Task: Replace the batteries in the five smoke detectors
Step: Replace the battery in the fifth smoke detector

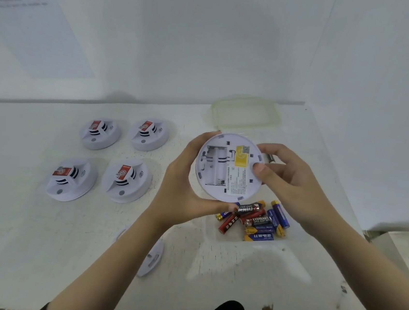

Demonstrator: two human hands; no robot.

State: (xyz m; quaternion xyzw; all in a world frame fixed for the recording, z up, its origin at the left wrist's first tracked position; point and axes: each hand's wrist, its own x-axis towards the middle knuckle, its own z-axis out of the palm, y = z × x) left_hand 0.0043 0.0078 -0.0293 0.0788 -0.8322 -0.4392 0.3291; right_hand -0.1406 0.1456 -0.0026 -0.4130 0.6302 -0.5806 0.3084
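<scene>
Both my hands, left [186,178] and right [289,179], grip the round white smoke detector [230,167], hiding part of the mixed loose batteries [254,220]; four white detectors [112,157] sit left on the white table [38,238].

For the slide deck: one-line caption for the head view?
Both hands, left hand and right hand, hold a flipped smoke detector, battery bay empty, above loose batteries; four detectors wait.

I am seeing a white smoke detector [230,167] showing a yellow sticker [241,156] and black print on its back. Four white detectors [102,159] are wearing red labels and black slits. The batteries [254,219] are showing in blue with gold ends, red, and black with copper. A pale green lid [245,113] is lying on a white table [27,224].
</scene>
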